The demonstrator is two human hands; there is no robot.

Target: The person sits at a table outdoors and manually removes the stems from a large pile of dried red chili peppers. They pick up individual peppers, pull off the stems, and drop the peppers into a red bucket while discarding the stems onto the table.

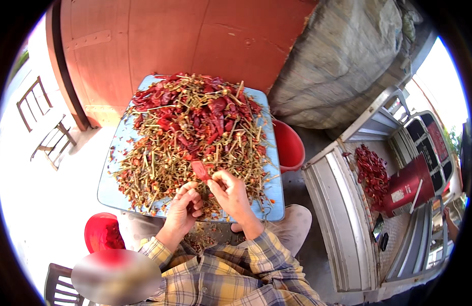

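Observation:
My right hand (231,194) pinches a flattened piece of dried red chili pepper (200,171) between thumb and fingers, just above the near side of the heap. Close beside it on the left, my left hand (184,208) is curled, thumb against forefinger; whether something small sits in it, I cannot tell. Beneath both hands a mound of cut chili stems and caps (155,168) covers much of a light blue tabletop (110,191). Larger red chili pods (216,111) lie over the mound's far part.
A red bucket (289,145) stands right of the table, and a red container (102,231) is by my left leg. Behind the table rises a red panel (163,42) beside a large grey sack (335,69). Rightward, a metal cargo bed (339,218) carries chilies (371,172) and a tipped bucket (410,187).

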